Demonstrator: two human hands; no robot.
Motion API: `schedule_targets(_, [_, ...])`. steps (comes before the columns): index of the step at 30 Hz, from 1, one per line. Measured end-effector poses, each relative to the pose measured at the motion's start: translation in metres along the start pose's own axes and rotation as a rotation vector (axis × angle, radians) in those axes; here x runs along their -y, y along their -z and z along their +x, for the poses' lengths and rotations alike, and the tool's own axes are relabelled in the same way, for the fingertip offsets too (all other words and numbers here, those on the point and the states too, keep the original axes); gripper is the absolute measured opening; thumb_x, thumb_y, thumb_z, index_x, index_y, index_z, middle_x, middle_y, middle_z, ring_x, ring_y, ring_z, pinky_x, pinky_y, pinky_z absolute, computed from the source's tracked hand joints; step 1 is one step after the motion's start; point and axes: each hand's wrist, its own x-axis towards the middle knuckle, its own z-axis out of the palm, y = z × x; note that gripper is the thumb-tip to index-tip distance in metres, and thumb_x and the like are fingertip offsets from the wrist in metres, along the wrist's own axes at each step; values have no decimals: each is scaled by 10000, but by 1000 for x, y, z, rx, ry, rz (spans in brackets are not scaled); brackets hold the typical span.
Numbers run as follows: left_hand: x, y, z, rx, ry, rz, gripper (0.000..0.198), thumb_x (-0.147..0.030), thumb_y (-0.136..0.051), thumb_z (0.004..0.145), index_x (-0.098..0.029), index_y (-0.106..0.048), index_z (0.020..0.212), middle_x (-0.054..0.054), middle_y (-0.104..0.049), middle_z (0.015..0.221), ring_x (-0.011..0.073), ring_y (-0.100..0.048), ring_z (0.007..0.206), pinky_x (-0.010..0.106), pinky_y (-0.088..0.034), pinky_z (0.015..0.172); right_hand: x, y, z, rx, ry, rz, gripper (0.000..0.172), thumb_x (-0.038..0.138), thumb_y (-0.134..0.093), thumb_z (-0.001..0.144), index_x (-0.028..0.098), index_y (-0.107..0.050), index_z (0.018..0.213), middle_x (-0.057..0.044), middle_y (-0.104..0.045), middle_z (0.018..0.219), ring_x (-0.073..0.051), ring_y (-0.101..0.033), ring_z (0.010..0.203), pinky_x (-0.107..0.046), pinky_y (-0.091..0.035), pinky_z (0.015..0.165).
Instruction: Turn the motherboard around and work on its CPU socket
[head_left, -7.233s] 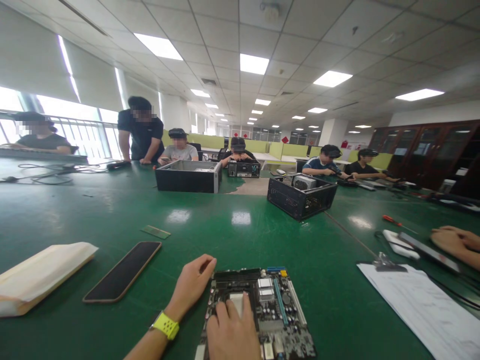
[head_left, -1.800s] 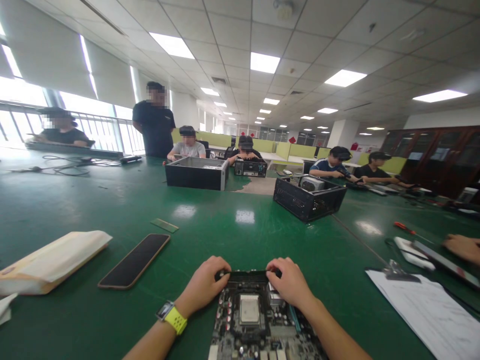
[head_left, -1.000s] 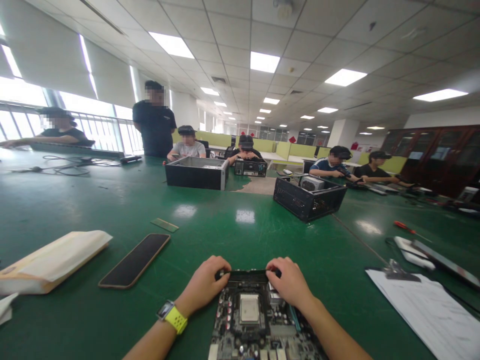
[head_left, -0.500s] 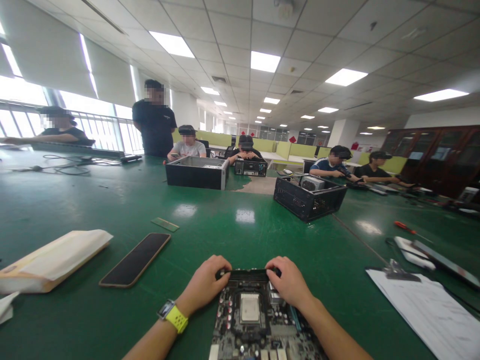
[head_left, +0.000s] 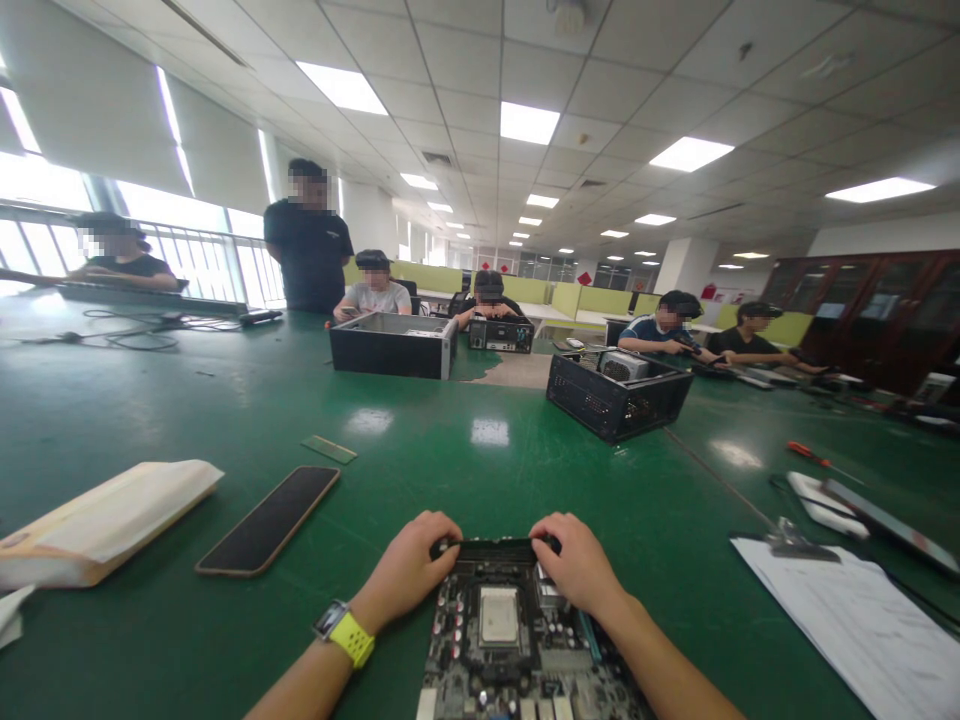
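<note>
A motherboard (head_left: 517,665) lies on the green table right in front of me, its near end cut off by the frame. A pale square processor (head_left: 499,615) sits in its socket. Along the board's far edge runs a black strip (head_left: 495,550), which looks like memory slots. My left hand (head_left: 416,560), with a yellow-strapped watch on the wrist, curls its fingers and thumb around the left end of this strip. At the right end, my right hand (head_left: 574,560) grips in the same way. Both sets of fingertips are partly hidden.
A phone (head_left: 270,520), a thin green memory stick (head_left: 328,449) and a paper packet (head_left: 112,515) lie left. On the right are a clipboard (head_left: 847,610), a white device (head_left: 825,503) and a screwdriver (head_left: 817,458). Computer cases (head_left: 619,395) stand ahead, with several people beyond.
My hands stay at the two ends of the strip with almost no motion. The view has shifted very slightly. The person at the far left has moved an arm.
</note>
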Motion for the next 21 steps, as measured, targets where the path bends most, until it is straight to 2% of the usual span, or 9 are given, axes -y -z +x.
schedule_targets(21, [1,0,1,8,3,2,113,-198,-503,798,-199,-615,811,21,-623,834,179,-554,823,285,-421,762,0,0,0,-12,17,8,152,242,-501,809,237,-653,822,-6,-648,846,-171,-528,848,-264,-354,791])
